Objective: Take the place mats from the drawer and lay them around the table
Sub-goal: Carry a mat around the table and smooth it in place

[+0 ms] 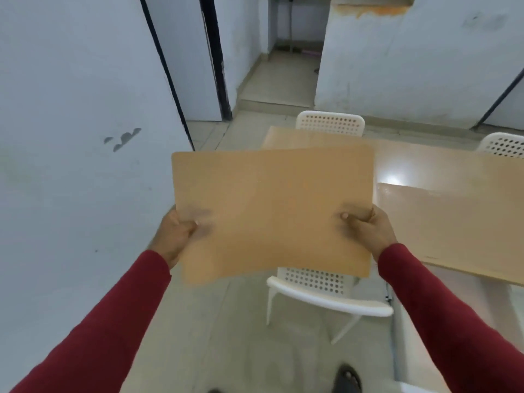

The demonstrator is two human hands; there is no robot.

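Observation:
A tan rectangular place mat [272,205] is held flat in the air in front of me, over the floor and the near left corner of the table [411,165]. My left hand [174,236] grips its left edge, thumb on top. My right hand [371,231] grips its right edge the same way. A second tan place mat [453,225] lies on the table's near edge at the right. The drawer is out of view.
A white perforated chair [326,293] stands at the table's near side, under the held mat. Two more white chairs [330,123] [503,144] stand at the far side. A white wall [71,137] runs close on my left. A doorway opens beyond the table.

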